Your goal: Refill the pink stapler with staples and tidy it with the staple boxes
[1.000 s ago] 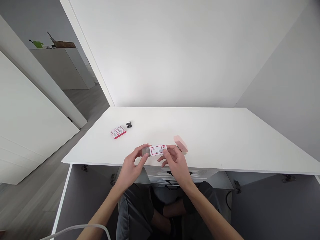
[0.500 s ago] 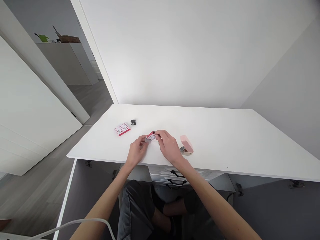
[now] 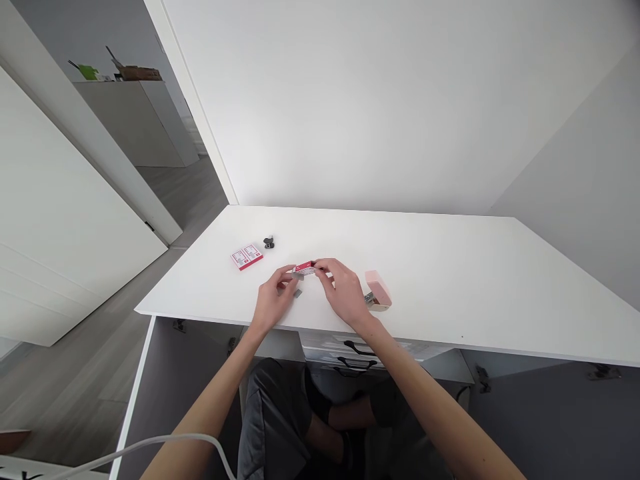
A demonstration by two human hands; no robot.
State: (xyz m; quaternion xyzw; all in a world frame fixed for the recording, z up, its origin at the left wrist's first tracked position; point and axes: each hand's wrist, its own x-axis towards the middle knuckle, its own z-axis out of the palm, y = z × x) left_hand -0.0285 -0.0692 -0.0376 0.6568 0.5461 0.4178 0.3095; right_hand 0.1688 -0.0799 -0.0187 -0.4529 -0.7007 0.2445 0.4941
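Observation:
Between my two hands is a small red-and-white staple box (image 3: 305, 268), held just above the white tabletop. My right hand (image 3: 341, 288) pinches its right end, fingers closed. The fingers of my left hand (image 3: 274, 297) are closed at the box's left end, where a greyish flap or piece shows. Below that end, beside my left thumb, a small grey piece like a staple strip (image 3: 298, 293) lies on the table. A pink stapler (image 3: 379, 288) stands to the right of my right hand, its top swung up.
A flat pack of red-and-white boxes (image 3: 247, 257) lies to the left, with a small dark object (image 3: 269, 243) behind it. The white tabletop (image 3: 450, 273) meets a wall at the back. Drawers with black handles (image 3: 357, 363) sit below the front edge. A white cable (image 3: 175, 438) crosses at lower left.
A small grey piece now lies on the table below the box, where none showed before. The box has turned slightly, showing more of its red side.

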